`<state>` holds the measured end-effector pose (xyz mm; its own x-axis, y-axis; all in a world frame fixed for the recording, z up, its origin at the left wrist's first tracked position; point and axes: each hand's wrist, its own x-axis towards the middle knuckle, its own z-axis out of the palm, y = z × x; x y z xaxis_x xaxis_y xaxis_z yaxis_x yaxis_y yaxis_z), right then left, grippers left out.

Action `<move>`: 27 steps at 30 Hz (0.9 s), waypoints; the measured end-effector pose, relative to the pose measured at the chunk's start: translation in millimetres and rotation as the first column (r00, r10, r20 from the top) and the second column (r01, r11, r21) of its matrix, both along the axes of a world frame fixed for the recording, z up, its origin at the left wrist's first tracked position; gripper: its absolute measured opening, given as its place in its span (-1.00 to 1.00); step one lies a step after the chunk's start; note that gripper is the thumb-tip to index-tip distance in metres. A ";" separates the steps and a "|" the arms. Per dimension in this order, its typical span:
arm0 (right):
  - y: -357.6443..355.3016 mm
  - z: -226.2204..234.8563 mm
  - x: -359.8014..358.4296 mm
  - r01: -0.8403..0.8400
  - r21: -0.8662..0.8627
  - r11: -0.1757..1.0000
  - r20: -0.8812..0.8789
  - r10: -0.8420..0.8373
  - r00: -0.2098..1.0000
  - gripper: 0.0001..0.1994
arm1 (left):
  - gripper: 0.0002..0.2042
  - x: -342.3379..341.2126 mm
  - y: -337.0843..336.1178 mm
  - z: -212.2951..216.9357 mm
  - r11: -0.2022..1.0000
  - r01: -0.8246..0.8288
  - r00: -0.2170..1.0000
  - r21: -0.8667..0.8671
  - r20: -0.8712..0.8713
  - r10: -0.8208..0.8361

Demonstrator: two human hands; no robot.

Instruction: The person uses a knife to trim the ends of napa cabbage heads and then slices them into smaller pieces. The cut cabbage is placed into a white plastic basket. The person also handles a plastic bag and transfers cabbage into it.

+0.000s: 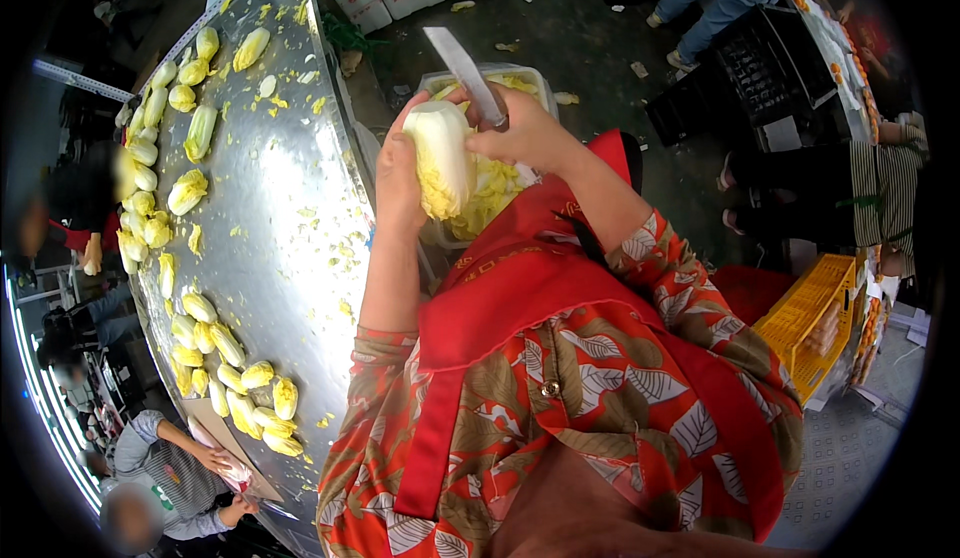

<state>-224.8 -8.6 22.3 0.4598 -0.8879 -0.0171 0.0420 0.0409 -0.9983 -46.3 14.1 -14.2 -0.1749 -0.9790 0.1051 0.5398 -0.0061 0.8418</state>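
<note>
Here, little cabbages (188,192) lie left on the counter (290,178); a leafy tub (547,91) sits right of it. Over the tub, the left grip (399,164) hugs a pale cabbage (438,156), the right grip (531,130) squeezes a knife (462,70), blade pointing far.

the table (305,173) is smooth, glossy metal; right of it are a metal knife (463,70), cloth apron (500,303) and plastic crate (800,310).
</note>
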 end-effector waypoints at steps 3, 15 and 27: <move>6.6 -1.8 2.1 0.023 -0.032 0.999 -0.020 -0.024 1.000 -0.52 | -0.33 -0.4 4.8 2.0 1.000 -0.004 0.997 0.025 0.083 0.002; 13.5 -1.4 -0.9 -0.045 0.038 0.998 0.014 0.045 0.999 -0.41 | -0.62 10.4 4.4 -7.4 0.994 0.060 0.997 0.094 0.052 -0.065; 14.7 -28.0 6.9 0.006 -0.127 0.992 -0.009 -0.007 1.000 -0.41 | -0.49 13.1 7.2 -16.7 0.991 0.097 0.995 0.096 0.020 -0.099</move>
